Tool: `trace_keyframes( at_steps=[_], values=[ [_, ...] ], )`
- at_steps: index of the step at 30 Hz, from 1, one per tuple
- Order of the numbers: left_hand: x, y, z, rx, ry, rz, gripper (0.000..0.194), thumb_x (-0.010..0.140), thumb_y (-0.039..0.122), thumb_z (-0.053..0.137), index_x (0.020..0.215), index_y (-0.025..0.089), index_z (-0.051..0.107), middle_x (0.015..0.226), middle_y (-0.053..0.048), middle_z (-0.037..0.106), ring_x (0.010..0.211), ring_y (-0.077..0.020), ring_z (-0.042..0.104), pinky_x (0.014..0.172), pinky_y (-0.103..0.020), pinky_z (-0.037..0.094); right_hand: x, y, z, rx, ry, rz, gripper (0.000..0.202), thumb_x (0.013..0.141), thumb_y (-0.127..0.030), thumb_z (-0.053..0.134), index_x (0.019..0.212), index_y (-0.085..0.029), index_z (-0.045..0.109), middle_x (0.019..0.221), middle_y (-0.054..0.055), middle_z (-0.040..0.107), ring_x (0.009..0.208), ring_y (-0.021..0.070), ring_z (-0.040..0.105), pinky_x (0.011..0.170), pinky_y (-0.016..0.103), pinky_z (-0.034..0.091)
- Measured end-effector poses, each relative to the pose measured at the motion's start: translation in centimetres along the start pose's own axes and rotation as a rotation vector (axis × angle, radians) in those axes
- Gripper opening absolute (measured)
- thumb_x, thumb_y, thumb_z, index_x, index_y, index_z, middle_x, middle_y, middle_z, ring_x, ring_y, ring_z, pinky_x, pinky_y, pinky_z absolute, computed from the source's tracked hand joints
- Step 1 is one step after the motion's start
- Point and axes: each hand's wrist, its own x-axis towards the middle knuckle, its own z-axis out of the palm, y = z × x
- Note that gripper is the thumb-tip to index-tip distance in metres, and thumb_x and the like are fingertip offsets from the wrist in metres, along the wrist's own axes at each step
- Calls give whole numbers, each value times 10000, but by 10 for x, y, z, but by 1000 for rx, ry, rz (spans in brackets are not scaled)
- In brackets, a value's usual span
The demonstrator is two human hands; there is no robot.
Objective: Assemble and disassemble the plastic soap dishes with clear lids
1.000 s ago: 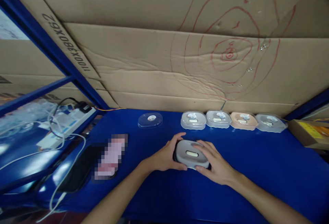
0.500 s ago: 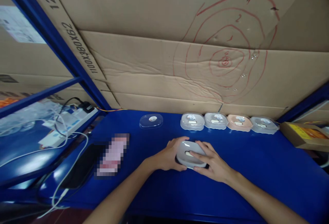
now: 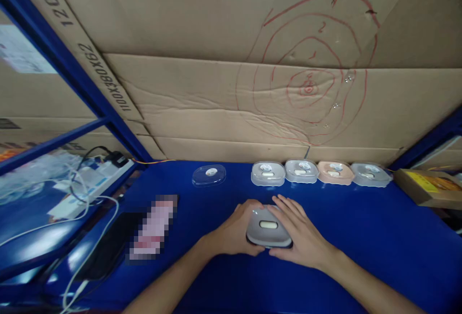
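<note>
1. Item: a grey container (image 3: pixel 267 237) sits between the two palms, above the blue table (image 3: pixel 224 285). Contact with the table cannot be confirmed; the underside is hidden.
2. Handling (judged): light, stiff shell; smooth, glossy top, likely slippery. Avoid heavy pressure on the pale oblong inset (image 3: pixel 268 225).
3. Hold points: the rounded ends and side walls, one hand per end.
4. Left hand (image 3: pixel 233 232): part-open to the container's depth, gripping its left end; fingers at the far edge, thumb at the near edge.
5. Right hand (image 3: pixel 306 237): gripping the right end; fingers extended over the top, thumb by the near corner.
6. Beyond the grip: four covered containers (image 3: pixel 267 174) in a row, ahead and to the right; clear cover (image 3: pixel 209 175) ahead-left.
</note>
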Motion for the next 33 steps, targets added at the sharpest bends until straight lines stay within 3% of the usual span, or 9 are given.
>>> trace_keyframes(
  at_steps=[5, 9, 12, 18, 22, 26, 29, 31, 33],
  values=[
    [-2, 5, 12, -65, 1, 14, 1046, 625, 354, 989, 1510, 282, 435, 1485, -120, 550, 1388, -376, 533, 1210, -589, 392, -10, -3, 6, -4, -14, 54, 1035, 928, -582, 785, 1747, -216, 269, 1676, 208, 500, 1504, 400, 544, 1198, 586, 517],
    [-6, 1, 12, -187, -3, -92, 1117, 628, 407, 1011, 1554, 286, 399, 1549, -139, 498, 1428, -383, 508, 1233, -596, 383, -16, 5, 17, 26, -6, 21, 871, 979, -545, 725, 1708, -217, 379, 1690, 209, 479, 1519, 411, 525, 1190, 559, 530],
    [-8, 2, 10, -340, 1, -165, 1253, 630, 421, 1019, 1632, 299, 277, 1571, -158, 478, 1451, -390, 503, 1229, -596, 402, -18, 7, 16, 93, -2, 21, 771, 1021, -526, 668, 1687, -229, 417, 1722, 195, 435, 1553, 408, 486, 1177, 539, 543],
    [-6, 14, 16, -713, 119, -56, 1295, 701, 524, 997, 1652, 281, 152, 1538, -178, 502, 1429, -360, 551, 1248, -575, 395, -22, -2, 10, 236, 16, 117, 768, 1063, -535, 588, 1735, -287, 312, 1774, 147, 356, 1592, 390, 435, 1180, 528, 545],
    [-4, 18, 17, -661, 93, -60, 1365, 649, 551, 1034, 1658, 271, 157, 1519, -184, 531, 1410, -355, 566, 1256, -561, 388, -24, 3, 9, 264, -9, 107, 892, 995, -652, 655, 1740, -320, 294, 1745, 135, 415, 1552, 408, 491, 1144, 548, 574],
    [-1, 18, 12, -635, 95, -89, 1412, 666, 613, 1004, 1699, 261, 108, 1512, -183, 552, 1399, -350, 582, 1248, -553, 394, -28, 25, 1, 354, 161, 190, 643, 1080, -564, 502, 1675, -334, 422, 1698, 97, 499, 1535, 362, 524, 1181, 505, 546],
    [1, 17, 11, -465, 2, -81, 1333, 607, 702, 984, 1670, 250, 319, 1505, -179, 588, 1379, -389, 591, 1227, -569, 397, -26, 47, -10, 353, 270, 315, 572, 1096, -491, 480, 1642, -323, 460, 1641, 95, 560, 1514, 337, 546, 1220, 491, 503],
    [1, 17, 15, -345, -116, 8, 1234, 577, 753, 963, 1596, 254, 478, 1487, -160, 634, 1373, -410, 597, 1230, -570, 375, -15, 57, -14, 317, 263, 339, 569, 1077, -476, 544, 1621, -324, 474, 1617, 95, 576, 1510, 332, 545, 1234, 501, 484],
    [-1, 18, 22, -273, -223, 147, 1128, 648, 768, 915, 1576, 264, 519, 1467, -135, 669, 1363, -398, 619, 1229, -539, 367, 5, 57, -14, 294, 223, 305, 567, 1066, -469, 591, 1604, -328, 479, 1628, 101, 559, 1523, 326, 528, 1238, 516, 476]
  ],
)
